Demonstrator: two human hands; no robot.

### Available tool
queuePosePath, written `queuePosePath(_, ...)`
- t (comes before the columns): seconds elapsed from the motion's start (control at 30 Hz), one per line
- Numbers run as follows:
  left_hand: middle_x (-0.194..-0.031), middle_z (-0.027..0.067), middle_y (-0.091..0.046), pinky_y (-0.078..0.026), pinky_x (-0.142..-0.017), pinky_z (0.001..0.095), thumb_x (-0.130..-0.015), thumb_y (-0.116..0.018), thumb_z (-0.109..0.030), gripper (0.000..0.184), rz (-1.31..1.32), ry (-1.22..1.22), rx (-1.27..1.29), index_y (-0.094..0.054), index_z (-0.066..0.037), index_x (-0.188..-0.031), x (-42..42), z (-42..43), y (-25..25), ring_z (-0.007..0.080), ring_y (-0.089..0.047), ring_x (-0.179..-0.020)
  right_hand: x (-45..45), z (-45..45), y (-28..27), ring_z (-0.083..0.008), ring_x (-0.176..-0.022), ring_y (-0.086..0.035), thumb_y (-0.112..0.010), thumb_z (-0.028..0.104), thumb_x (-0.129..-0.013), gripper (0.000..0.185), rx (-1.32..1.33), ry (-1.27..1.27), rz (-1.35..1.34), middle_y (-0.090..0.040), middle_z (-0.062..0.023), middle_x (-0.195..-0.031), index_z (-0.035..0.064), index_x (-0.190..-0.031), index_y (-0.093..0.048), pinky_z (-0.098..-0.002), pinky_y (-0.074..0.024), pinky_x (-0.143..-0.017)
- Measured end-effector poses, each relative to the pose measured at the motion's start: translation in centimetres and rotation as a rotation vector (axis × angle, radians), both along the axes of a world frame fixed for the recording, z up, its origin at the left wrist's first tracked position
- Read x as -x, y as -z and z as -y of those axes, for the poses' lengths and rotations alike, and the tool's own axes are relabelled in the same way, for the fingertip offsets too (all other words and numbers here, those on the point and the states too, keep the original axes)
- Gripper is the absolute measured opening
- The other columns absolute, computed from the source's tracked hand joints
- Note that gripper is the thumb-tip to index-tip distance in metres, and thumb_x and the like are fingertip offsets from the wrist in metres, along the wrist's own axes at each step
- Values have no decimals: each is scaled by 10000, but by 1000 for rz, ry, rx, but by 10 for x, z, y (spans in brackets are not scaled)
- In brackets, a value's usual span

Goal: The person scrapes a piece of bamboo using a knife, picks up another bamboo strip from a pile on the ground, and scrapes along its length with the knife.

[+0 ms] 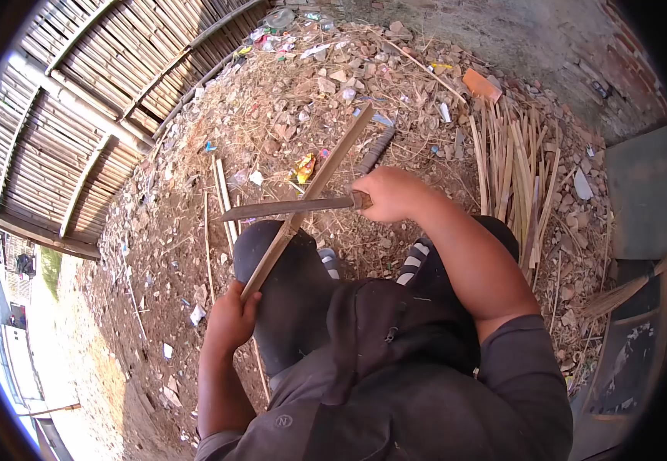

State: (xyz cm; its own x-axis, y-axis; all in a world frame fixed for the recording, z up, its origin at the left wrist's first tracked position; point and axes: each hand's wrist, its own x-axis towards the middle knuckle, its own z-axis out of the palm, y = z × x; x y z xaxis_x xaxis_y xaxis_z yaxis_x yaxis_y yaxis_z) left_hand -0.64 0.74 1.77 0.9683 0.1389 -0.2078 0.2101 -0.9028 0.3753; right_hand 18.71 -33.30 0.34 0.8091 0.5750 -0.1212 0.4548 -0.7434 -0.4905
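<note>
My right hand [389, 194] is closed round the handle of a long knife [291, 207], its dark blade pointing left. In my left hand [233, 316] is the lower end of a split bamboo strip [332, 165], which slants up and away to the right. The blade crosses the strip near its middle, above my left knee; whether the edge is cutting into it I cannot tell. Behind my right hand, a dark ridged rod [376, 150] lies on the ground.
A pile of split bamboo strips [514, 169] lies to the right, near a brick wall [579, 54]. A bamboo fence [111, 84] stands at left. Rubble and litter cover the ground, with a yellow wrapper [303, 168] ahead. A grey panel [645, 196] is at far right.
</note>
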Motion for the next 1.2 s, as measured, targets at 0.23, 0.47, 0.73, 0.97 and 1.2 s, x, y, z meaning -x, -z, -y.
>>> queuePosePath(0.23, -848, 311, -686, -513, -749, 578, -983, -638, -280, 308, 46, -1, -4, -569, -8, -1110, 5, -3, 7, 516, -670, -859, -29, 19, 18, -345, -960, -704, -754, 286, -794, 436, -177, 238, -11, -721, -194, -977, 93, -1184, -713, -453, -544, -862)
queuePosePath(0.47, -847, 291, -682, -503, -737, 555, -999, -615, -334, 326, 21, 17, -26, -554, -19, -1062, 2, 1, 0, 508, -667, -869, -4, 5, 5, -398, -966, -692, -768, 347, -802, 408, 14, 101, 9, -714, -225, -988, 90, -1115, -721, -491, -542, -855)
queuePosePath(0.73, -867, 309, -688, -511, -746, 566, -995, -622, -308, 318, 25, -11, -40, -566, -15, -1106, 5, 0, 4, 513, -668, -869, -33, 25, 27, -370, -935, -705, -732, 296, -802, 336, -210, 251, 52, -723, -190, -945, 66, -1047, -709, -458, -551, -818)
queuePosePath(0.97, -880, 307, -690, -512, -754, 556, -999, -622, -329, 338, -1, 20, -14, -567, -15, -1110, -1, 0, -2, 507, -673, -886, -4, 5, 9, -374, -942, -696, -755, 300, -790, 333, -20, 51, 13, -713, -182, -913, 80, -1036, -710, -497, -545, -820)
queuePosePath(1.2, -885, 314, -700, -526, -787, 549, -988, -640, -311, 347, 17, -20, -28, -587, 0, -1133, 3, -1, -2, 502, -685, -897, -44, 25, 29, -363, -1056, -682, -766, 333, -804, 518, -213, 327, -101, -713, -218, -1100, 28, -1214, -680, -434, -536, -906)
